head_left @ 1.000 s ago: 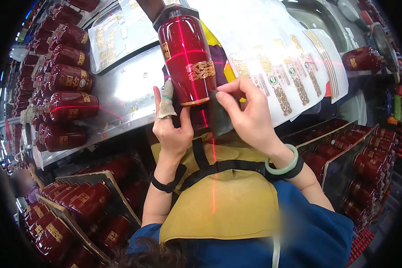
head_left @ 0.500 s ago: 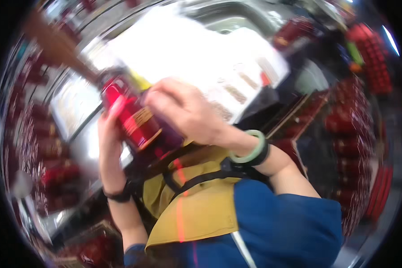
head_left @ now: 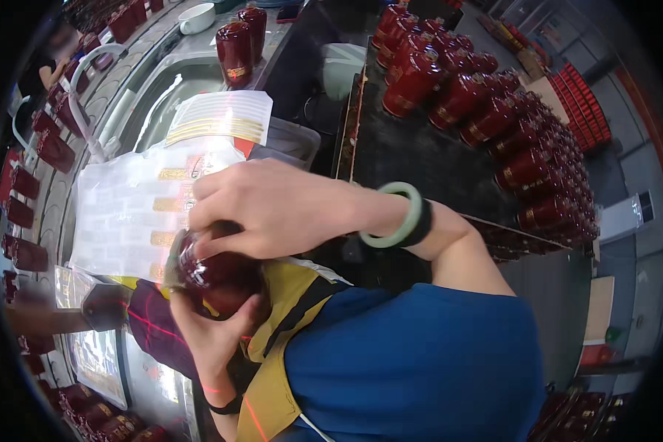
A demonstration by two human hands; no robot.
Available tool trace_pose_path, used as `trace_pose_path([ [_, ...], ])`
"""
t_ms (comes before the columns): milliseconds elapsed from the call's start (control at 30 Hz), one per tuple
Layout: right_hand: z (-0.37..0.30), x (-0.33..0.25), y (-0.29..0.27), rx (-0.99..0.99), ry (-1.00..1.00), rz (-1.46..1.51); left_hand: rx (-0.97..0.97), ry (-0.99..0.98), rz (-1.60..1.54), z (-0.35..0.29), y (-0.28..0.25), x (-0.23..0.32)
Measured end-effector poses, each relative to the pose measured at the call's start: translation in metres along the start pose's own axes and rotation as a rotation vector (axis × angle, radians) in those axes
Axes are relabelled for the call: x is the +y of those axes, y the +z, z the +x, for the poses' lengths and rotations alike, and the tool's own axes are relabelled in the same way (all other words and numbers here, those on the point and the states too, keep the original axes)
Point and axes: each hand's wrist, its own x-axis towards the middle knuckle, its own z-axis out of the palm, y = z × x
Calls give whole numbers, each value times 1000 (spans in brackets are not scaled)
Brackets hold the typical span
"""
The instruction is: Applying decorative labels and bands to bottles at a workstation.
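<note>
In front of my body is a dark red glossy bottle (head_left: 232, 283). My left hand (head_left: 212, 339) cups it from below, with the thumb up its near side. Over its top curls my right hand (head_left: 280, 206), wearing a pale green bangle (head_left: 412, 214); thumb and bent fingers grip the bottle's left end. A dull greenish-brown edge shows there, but I cannot tell what it is. Just past my right fingers lies a white sheet of gold-printed labels (head_left: 118, 221). A smaller stack of label sheets (head_left: 221, 110) rests beyond it.
A metal sink (head_left: 144, 110) lies beyond the sheets, with two red bottles (head_left: 233, 51) and a white mug (head_left: 197, 18) nearby. On the right, a black table (head_left: 390, 155) carries many red bottles (head_left: 412, 85). Dark purple cloth (head_left: 155, 320) and a brown bar (head_left: 48, 318) are at left.
My view has swung round and sharpened. The bottle's gold-marked side faced up before and is now turned away; my right hand has shifted from its side to over its left end.
</note>
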Motion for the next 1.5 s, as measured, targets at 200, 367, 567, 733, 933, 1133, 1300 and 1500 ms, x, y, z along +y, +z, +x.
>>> trace_pose_path([
  [200,-99,8,-100,652,373,-450,43,192,-102,16,-3,-4],
  [367,-150,50,-143,805,602,-890,141,54,-253,11,-14,-16],
  [567,-176,108,-150,792,762,-1013,179,19,-282,10,-9,-14],
  [733,-158,94,-154,712,890,-1156,229,-12,-314,8,-15,-17],
  [933,-59,81,-146,876,415,-1028,322,-42,-282,8,-22,-23],
  [1133,101,201,-116,600,293,-771,420,-94,-206,-1,-37,-27],
  [1300,166,284,-118,419,524,-888,541,-170,-207,-17,-60,-33],
  [1500,173,293,-117,323,572,-873,593,-199,-124,-27,-67,-40],
])
